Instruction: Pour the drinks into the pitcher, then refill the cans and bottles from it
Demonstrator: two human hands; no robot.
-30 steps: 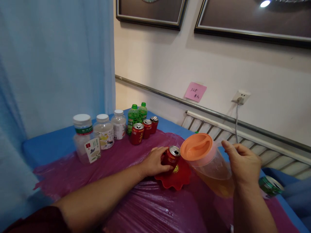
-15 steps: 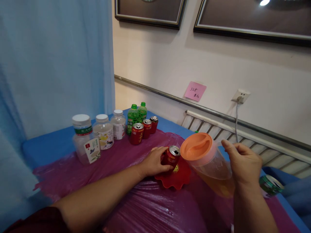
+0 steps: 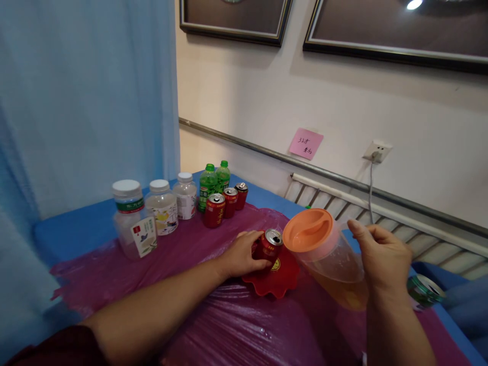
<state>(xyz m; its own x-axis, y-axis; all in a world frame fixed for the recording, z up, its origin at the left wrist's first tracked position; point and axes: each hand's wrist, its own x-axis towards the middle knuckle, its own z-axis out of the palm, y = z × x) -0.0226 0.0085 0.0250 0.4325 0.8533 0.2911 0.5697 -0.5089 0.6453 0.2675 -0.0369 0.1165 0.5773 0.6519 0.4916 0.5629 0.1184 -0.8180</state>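
Observation:
My left hand (image 3: pixel 244 254) is wrapped round a red drink can (image 3: pixel 269 247) with an opened top. The can stands on a red scalloped dish (image 3: pixel 280 282), partly covered by my hand. Gripped by its handle in my right hand (image 3: pixel 385 259) is a clear plastic pitcher (image 3: pixel 331 264) with an orange lid (image 3: pixel 308 230). The pitcher tilts left, its lid close beside the can's top, and yellowish liquid lies in its lower part. I cannot make out any stream between pitcher and can.
Three clear jars with white lids (image 3: pixel 127 188) stand at left. Behind are two green bottles (image 3: pixel 208 185) and several red cans (image 3: pixel 215 211). A green can (image 3: pixel 424 291) is at right. Purple plastic sheeting (image 3: pixel 213 325) covers the blue table (image 3: pixel 68 229); a radiator (image 3: pixel 419 223) lines the wall.
Almost nothing differs. Both hands, the can and the tilted pitcher hold the same positions.

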